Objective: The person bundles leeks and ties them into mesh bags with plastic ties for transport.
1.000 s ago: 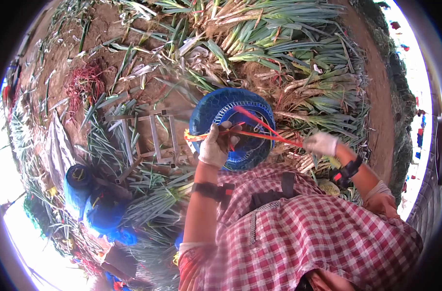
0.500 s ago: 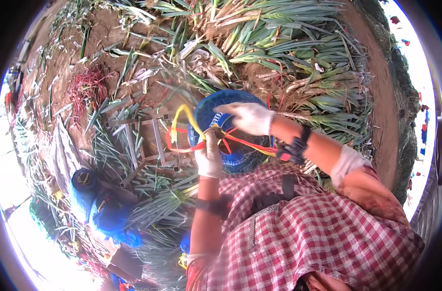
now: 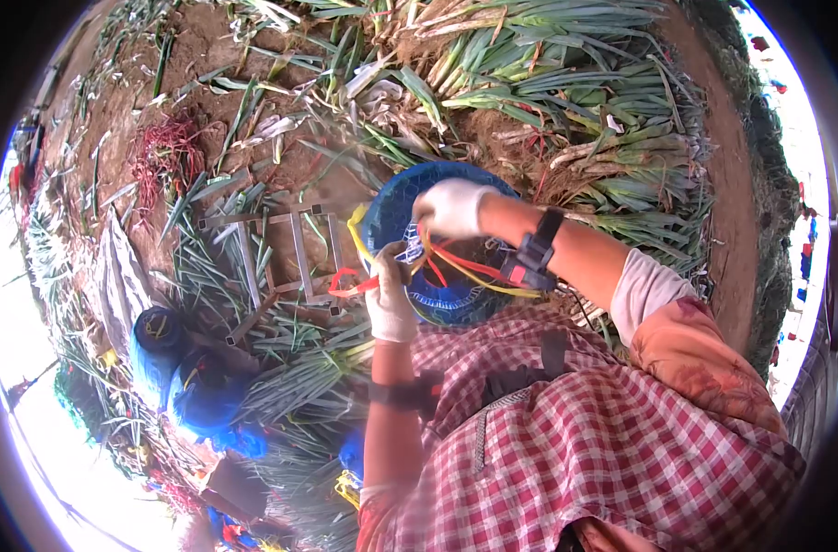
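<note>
My left hand, in a white glove, is closed on red and yellow straps, whose loose ends hang to both sides. Above it and to the right, my gloved right hand has its fingers curled down in a pinch. White-edged blue netting runs between the two hands, and the right fingertips seem to grip its top; they are partly hidden. Beneath both hands sits a round blue tub-like object, its inside partly covered by hands and straps.
Leeks or large green onions lie in heaps at the back and right. To the left stand a metal frame and blue rolled bundles. Red strings lie tangled on the soil, among scattered leaves.
My right hand has curled its outstretched fingers and moved slightly left and in. The white-edged netting now stretches up between my hands. My left hand has dropped a little, still holding the straps.
</note>
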{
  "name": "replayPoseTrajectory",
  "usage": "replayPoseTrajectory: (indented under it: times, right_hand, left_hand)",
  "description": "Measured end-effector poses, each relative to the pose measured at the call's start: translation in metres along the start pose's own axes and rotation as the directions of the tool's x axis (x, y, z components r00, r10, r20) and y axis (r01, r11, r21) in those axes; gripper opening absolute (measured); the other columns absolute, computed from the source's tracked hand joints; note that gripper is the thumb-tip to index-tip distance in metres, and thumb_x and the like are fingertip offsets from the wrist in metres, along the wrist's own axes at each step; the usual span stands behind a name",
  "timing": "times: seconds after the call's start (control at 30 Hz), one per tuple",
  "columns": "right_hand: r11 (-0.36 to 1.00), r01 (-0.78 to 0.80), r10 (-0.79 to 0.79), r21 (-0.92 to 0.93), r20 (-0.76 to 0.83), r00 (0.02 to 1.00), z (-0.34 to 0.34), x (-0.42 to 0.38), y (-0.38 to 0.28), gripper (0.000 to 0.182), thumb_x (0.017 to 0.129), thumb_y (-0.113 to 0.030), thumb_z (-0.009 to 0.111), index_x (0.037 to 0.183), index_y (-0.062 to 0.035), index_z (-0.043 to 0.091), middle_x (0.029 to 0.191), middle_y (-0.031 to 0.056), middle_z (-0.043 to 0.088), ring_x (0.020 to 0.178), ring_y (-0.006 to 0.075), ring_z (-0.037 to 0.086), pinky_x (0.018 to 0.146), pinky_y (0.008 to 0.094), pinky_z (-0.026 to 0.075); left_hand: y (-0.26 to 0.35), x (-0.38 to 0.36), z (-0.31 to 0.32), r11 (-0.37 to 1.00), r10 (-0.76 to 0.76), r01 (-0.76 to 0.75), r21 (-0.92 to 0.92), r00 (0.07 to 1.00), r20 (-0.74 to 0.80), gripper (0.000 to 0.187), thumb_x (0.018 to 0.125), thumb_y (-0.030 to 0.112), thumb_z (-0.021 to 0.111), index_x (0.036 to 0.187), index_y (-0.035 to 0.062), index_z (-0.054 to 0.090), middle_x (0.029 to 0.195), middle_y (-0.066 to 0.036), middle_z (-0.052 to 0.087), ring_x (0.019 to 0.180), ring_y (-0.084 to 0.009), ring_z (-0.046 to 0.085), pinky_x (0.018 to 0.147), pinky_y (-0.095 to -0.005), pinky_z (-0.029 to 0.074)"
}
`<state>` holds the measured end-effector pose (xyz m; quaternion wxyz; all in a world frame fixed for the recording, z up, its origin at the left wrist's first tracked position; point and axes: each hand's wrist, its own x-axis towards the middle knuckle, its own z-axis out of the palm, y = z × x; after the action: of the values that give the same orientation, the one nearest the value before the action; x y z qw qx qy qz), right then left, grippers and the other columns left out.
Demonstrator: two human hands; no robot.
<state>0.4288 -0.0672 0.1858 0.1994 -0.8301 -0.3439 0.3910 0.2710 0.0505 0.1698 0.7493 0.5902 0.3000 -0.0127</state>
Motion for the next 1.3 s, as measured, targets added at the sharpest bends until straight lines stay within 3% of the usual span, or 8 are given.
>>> replayPoseTrajectory:
  times: [0.33,0.47,0.67,0.73,0.8,0.87,1.07,1.3]
  right_hand:
    - [0.984,-0.178,0.177,0.007,-0.125,0.976,-0.002,-0.023,0.047,0.017,0.074,-0.019,0.055,0.085,-0.0077,0.063,0.082,0.0143,0.062,0.079,0.0306,0.059,0.072,0.0366,0.046]
    - [0.975,0.157,-0.172,-0.159,-0.081,0.982,-0.027,-0.028,-0.001,0.019,0.07,-0.016,0.055,0.085,-0.0081,0.062,0.082,0.0149,0.062,0.08,0.0315,0.059,0.071,0.0383,0.046]
    - [0.82,0.406,-0.244,-0.403,0.394,0.886,-0.01,-0.012,-0.095,0.023,0.073,-0.023,0.054,0.09,-0.0094,0.063,0.088,0.0103,0.064,0.081,0.0271,0.062,0.07,0.0367,0.048]
    - [0.935,0.089,0.024,-0.345,0.311,0.95,-0.028,-0.004,-0.122,0.029,0.078,-0.026,0.049,0.101,-0.0143,0.062,0.099,0.0069,0.063,0.085,0.0234,0.062,0.073,0.0349,0.048]
    - [0.928,0.349,-0.357,0.132,0.046,0.933,-0.004,0.03,-0.079,0.03,0.079,-0.028,0.048,0.103,-0.0174,0.061,0.105,0.0048,0.061,0.089,0.023,0.06,0.074,0.0352,0.048]
    - [0.736,0.506,-0.355,-0.451,0.379,0.854,0.001,0.042,-0.073,0.023,0.082,-0.026,0.043,0.093,-0.0132,0.059,0.102,0.0062,0.06,0.089,0.0262,0.059,0.077,0.0379,0.047]
    - [0.942,-0.043,0.117,-0.333,0.205,0.972,-0.017,0.007,-0.022,0.032,0.082,-0.036,0.046,0.087,-0.0113,0.065,0.086,0.0122,0.064,0.079,0.029,0.06,0.071,0.0382,0.047]
    - [0.987,-0.161,0.151,0.0,0.344,0.927,0.017,-0.074,0.019,0.03,0.08,-0.036,0.053,0.09,-0.0108,0.066,0.082,0.0105,0.065,0.077,0.0228,0.061,0.07,0.0349,0.046]
  left_hand:
    - [-0.008,0.005,0.0,0.612,-0.33,0.288,-0.737,0.939,0.093,0.032,0.088,0.037,0.051,0.068,0.0129,0.045,0.067,0.0,0.052,0.071,-0.0157,0.058,0.044,-0.0201,0.037]
    - [-0.014,0.021,0.014,0.956,-0.151,0.131,0.263,0.987,0.055,0.028,0.083,0.027,0.058,0.1,0.0055,0.051,0.079,0.0,0.055,0.072,-0.0113,0.056,0.06,-0.0249,0.046]
    - [-0.076,0.051,0.014,0.948,0.022,-0.128,0.293,0.939,0.342,0.047,0.081,0.033,0.057,0.116,0.003,0.045,0.105,-0.009,0.056,0.099,-0.0175,0.052,0.085,-0.0289,0.042]
    - [-0.068,0.04,0.018,0.911,0.008,-0.112,0.397,0.967,0.254,0.037,0.085,0.028,0.052,0.112,0.0034,0.049,0.104,-0.01,0.056,0.098,-0.0181,0.052,0.084,-0.0289,0.042]
    - [-0.053,0.032,0.021,0.867,0.004,-0.083,0.492,0.987,0.161,0.029,0.089,0.024,0.046,0.109,0.0038,0.053,0.103,-0.011,0.056,0.097,-0.0187,0.052,0.083,-0.0289,0.042]
    - [-0.031,0.029,0.018,0.939,-0.099,0.029,0.342,0.977,0.188,0.027,0.092,0.024,0.041,0.103,0.0039,0.054,0.097,-0.012,0.057,0.092,-0.02,0.053,0.078,-0.0303,0.042]
    - [-0.021,0.017,0.009,0.904,-0.356,0.401,-0.15,0.899,0.257,0.035,0.091,0.041,0.041,0.08,0.0113,0.056,0.059,-0.001,0.056,0.048,-0.0056,0.043,0.043,-0.0198,0.033]
    - [-0.029,0.01,-0.002,0.53,-0.36,0.541,-0.653,0.841,0.404,0.038,0.082,0.05,0.052,0.088,0.0128,0.058,0.087,-0.009,0.062,0.062,-0.011,0.052,0.046,-0.0193,0.042]
